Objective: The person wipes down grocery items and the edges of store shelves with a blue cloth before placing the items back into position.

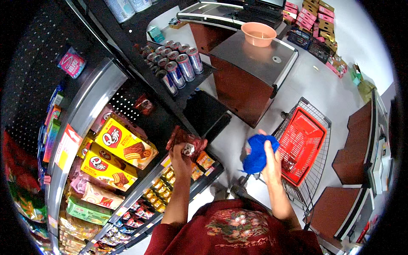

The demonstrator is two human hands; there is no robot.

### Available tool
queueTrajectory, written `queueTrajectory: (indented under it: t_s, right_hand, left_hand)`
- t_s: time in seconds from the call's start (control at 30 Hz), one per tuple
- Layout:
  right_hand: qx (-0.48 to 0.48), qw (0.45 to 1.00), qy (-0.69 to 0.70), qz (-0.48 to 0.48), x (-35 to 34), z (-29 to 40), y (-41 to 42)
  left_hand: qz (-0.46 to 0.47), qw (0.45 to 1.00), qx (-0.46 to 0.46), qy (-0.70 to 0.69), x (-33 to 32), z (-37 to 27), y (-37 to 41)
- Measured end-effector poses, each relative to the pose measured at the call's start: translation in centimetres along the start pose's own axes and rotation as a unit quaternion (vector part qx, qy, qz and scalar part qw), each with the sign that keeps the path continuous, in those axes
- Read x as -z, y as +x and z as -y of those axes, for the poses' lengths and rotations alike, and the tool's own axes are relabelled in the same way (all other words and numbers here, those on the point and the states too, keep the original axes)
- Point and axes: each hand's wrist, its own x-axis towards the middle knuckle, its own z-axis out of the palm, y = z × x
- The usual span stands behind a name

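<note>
My left hand (pixel 181 156) grips a dark red, shiny snack packet (pixel 195 142) at the shelf's front edge. In my right hand (pixel 271 157) is a crumpled blue cloth (pixel 257 154), held above the floor beside the cart. Yellow snack cartons (pixel 122 142) with pictures of chocolate-coated cake stand on the shelf to the left of my left hand. Another dark red packet (pixel 145 104) lies farther back on the same dark shelf. Below, small packs in gold wrappers (pixel 159 193) fill a lower tier.
A shopping cart (pixel 322 153) holding a red basket (pixel 298 140) stands at my right. Several drink cans (pixel 181 65) sit on a dark stand ahead. Beyond is a checkout counter (pixel 236 60) with an orange basin (pixel 258 33). Pink cartons (pixel 307 17) are stacked along the wall.
</note>
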Motion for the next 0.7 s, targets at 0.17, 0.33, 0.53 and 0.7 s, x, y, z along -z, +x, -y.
queueTrajectory:
  t_s: [0.17, 0.33, 0.53, 0.7]
  right_hand:
    - [0.274, 0.917, -0.206, 0.205, -8.0, 0.6, -1.2]
    - [0.364, 0.73, -0.517, 0.259, -9.4, -2.4, -1.4]
    - [0.299, 0.769, -0.541, 0.163, -9.1, -2.3, 1.0]
    - [0.028, 0.878, -0.448, 0.166, -7.5, -1.3, 2.8]
  left_hand:
    - [0.118, 0.974, 0.191, 0.024, -4.4, 0.5, -5.4]
    - [0.173, 0.971, 0.165, -0.011, -5.2, 0.5, -9.0]
    - [0.121, 0.966, 0.23, 0.015, -4.9, 1.6, -10.2]
    - [0.15, 0.956, 0.251, 0.031, -5.5, 1.3, -10.4]
